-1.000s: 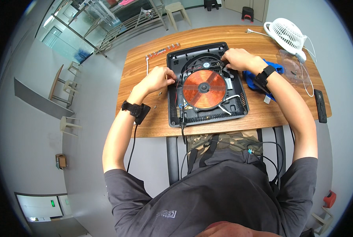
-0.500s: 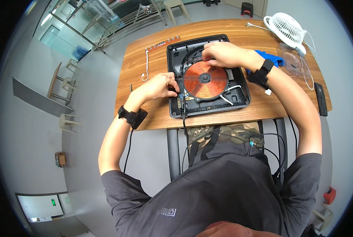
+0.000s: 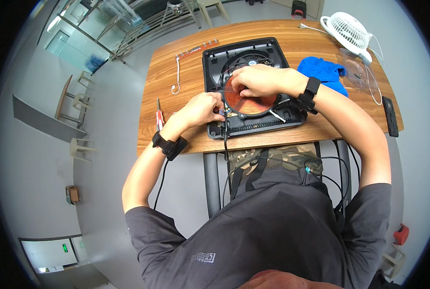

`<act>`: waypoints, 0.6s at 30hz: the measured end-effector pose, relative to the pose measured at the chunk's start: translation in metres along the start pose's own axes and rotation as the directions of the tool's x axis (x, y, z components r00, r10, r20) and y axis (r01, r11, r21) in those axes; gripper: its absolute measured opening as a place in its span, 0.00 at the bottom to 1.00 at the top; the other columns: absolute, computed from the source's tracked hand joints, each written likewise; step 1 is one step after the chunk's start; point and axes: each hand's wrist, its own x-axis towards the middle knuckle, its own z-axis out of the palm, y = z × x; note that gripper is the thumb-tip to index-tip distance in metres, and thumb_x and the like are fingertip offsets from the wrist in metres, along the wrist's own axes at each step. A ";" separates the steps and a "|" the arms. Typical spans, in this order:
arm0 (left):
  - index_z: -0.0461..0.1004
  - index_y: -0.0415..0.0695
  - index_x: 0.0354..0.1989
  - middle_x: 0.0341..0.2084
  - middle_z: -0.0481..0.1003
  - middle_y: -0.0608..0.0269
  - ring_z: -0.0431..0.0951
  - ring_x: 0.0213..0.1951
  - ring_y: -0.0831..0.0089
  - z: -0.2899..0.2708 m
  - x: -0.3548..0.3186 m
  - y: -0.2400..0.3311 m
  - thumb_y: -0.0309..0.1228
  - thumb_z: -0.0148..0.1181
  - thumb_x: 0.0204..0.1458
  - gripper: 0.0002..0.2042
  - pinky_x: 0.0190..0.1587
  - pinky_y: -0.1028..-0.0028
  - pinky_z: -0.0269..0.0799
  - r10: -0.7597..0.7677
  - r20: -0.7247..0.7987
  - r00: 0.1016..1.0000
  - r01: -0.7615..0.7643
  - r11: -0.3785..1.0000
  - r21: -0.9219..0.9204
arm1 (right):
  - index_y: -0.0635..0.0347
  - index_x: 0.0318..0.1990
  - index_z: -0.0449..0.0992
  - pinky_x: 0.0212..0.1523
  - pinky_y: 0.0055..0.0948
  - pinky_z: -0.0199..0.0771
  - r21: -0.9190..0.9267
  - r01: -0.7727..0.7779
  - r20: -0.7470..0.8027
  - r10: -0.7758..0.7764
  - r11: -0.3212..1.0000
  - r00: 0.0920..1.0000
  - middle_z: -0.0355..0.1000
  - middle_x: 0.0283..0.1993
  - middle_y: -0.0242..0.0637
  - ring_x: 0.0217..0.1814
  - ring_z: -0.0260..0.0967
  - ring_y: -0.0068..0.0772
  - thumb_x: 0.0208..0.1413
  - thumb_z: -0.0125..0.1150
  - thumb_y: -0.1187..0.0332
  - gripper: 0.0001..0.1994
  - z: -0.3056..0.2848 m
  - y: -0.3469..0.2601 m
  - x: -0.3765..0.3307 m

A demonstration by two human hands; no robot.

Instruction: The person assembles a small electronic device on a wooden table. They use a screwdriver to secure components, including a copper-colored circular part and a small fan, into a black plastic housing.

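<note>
An opened black induction cooker base (image 3: 253, 123) lies on the wooden table (image 3: 186, 130), its round copper coil (image 3: 248, 103) showing in the middle. My right hand (image 3: 256, 79) rests on top of the coil with its fingers curled at the coil's left rim. My left hand (image 3: 203, 108) sits at the base's left edge, fingers pinched on a small part near the wires; what it grips is hidden. Both wrists wear black bands.
A red-handled screwdriver (image 3: 159, 115) lies left of my left hand. A white cord (image 3: 177, 77) and a row of small parts (image 3: 198, 48) lie at the back left. A blue cloth (image 3: 325, 72), white fan (image 3: 347, 29), clear plastic cover (image 3: 361, 72) and black remote (image 3: 390, 115) are right.
My right hand has moved from the base's far right corner leftward onto the coil. My left hand stays at the base's left edge. The view has shifted, so the table sits lower.
</note>
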 end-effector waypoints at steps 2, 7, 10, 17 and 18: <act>0.81 0.38 0.32 0.29 0.76 0.58 0.78 0.37 0.58 0.000 0.000 -0.001 0.32 0.75 0.44 0.12 0.42 0.64 0.75 0.046 -0.009 0.999 -0.046 0.999 -0.009 | 0.60 0.43 0.79 0.50 0.44 0.76 -0.004 -0.018 0.014 0.018 1.000 1.000 0.72 0.49 0.41 0.51 0.74 0.49 0.58 0.65 0.67 0.09 0.000 0.003 0.000; 0.83 0.38 0.34 0.29 0.79 0.55 0.79 0.37 0.56 -0.013 -0.003 -0.001 0.27 0.72 0.45 0.09 0.43 0.65 0.75 0.037 0.074 0.997 -0.030 0.995 -0.100 | 0.61 0.49 0.74 0.49 0.47 0.75 -0.073 -0.005 -0.105 -0.003 0.997 0.995 0.70 0.49 0.44 0.49 0.74 0.53 0.63 0.61 0.62 0.13 0.005 0.025 0.004; 0.84 0.38 0.37 0.28 0.79 0.55 0.80 0.37 0.56 -0.016 -0.003 -0.004 0.26 0.70 0.48 0.08 0.44 0.65 0.76 0.105 0.064 0.992 -0.100 0.992 -0.079 | 0.60 0.52 0.70 0.50 0.47 0.74 -0.058 -0.016 -0.082 0.012 0.998 0.997 0.70 0.48 0.47 0.50 0.73 0.54 0.65 0.58 0.59 0.16 0.011 0.031 0.006; 0.84 0.40 0.45 0.34 0.81 0.55 0.82 0.37 0.60 -0.027 -0.015 0.006 0.26 0.66 0.53 0.11 0.42 0.67 0.77 -0.008 0.010 1.000 0.009 0.987 -0.161 | 0.61 0.56 0.66 0.46 0.50 0.75 -0.110 0.012 -0.136 -0.027 0.994 0.990 0.64 0.53 0.51 0.47 0.72 0.59 0.68 0.53 0.56 0.19 0.036 0.042 0.004; 0.83 0.40 0.45 0.34 0.81 0.55 0.82 0.37 0.61 -0.027 -0.016 0.005 0.26 0.66 0.53 0.11 0.42 0.67 0.77 -0.002 -0.002 1.000 0.002 0.984 -0.180 | 0.61 0.56 0.66 0.46 0.50 0.75 -0.110 0.011 -0.142 -0.027 0.994 0.989 0.64 0.53 0.51 0.47 0.72 0.59 0.68 0.53 0.56 0.19 0.038 0.043 0.004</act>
